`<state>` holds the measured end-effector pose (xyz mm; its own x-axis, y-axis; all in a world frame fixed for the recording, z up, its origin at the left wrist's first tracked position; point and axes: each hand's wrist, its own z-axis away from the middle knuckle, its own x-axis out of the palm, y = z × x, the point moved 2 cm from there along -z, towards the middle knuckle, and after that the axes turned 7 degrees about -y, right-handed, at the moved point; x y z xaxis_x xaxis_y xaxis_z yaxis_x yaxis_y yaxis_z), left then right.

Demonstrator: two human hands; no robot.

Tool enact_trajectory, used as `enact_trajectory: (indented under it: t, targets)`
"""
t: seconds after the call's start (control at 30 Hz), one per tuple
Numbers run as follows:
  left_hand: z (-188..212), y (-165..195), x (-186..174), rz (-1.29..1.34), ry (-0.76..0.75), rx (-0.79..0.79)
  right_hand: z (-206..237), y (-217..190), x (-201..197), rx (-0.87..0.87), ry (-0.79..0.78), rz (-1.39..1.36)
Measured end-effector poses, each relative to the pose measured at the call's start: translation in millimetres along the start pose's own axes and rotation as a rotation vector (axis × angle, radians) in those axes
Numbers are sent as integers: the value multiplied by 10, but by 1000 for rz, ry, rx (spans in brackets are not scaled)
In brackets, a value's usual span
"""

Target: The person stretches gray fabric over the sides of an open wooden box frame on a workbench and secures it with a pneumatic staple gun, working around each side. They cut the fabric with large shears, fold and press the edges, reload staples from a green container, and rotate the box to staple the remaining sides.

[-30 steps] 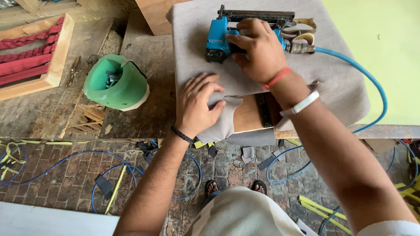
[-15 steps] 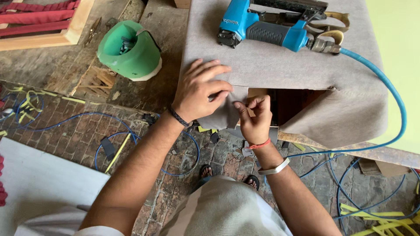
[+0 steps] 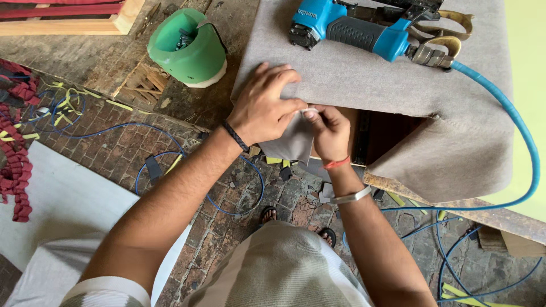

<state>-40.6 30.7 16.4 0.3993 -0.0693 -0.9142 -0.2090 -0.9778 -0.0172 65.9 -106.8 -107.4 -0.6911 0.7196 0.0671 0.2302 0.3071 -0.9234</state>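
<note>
A grey fabric sheet (image 3: pixel 364 79) is draped over a wooden frame (image 3: pixel 392 136) on the bench. My left hand (image 3: pixel 264 105) presses flat on the cloth's near corner. My right hand (image 3: pixel 330 131) pinches a folded flap of the same fabric (image 3: pixel 293 145) where it hangs over the frame's edge, touching my left thumb. A blue pneumatic stapler (image 3: pixel 352 25) lies on the cloth behind both hands, its blue air hose (image 3: pixel 520 131) curving off to the right and down.
A green plastic tub (image 3: pixel 187 48) holding small metal parts stands at the left on the rough floor. Brass-handled scissors (image 3: pixel 449 34) lie by the stapler. Blue hoses, yellow strips and fabric scraps litter the brick floor. A white sheet (image 3: pixel 62 204) lies lower left, red ruffled trim far left.
A second ago my right hand held the stapler on the cloth; it has let go and come down to the fabric flap. My left hand stays on the cloth.
</note>
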Motion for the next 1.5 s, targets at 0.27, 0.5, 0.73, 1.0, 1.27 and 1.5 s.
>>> enact_trajectory:
  t: [0.27, 0.5, 0.73, 1.0, 1.27, 1.5]
  targets:
    - [39, 110, 44, 171, 192, -430, -588, 682, -56, 41, -74, 176]
    - [-11, 163, 283, -223, 274, -559, -640, 668, 120, 99, -60, -80]
    - [73, 115, 443, -281, 423, -519, -262, -590, -3, 62, -250, 451]
    - [82, 90, 421, -232, 458, -494, -717, -1989, -99, -562, -47, 896]
    - [133, 69, 281, -185, 445, -449, -560, -1416, 139, -395, -99, 494]
    - [37, -130, 1, -206, 265, -232, 123, -357, 390, 29, -16, -181]
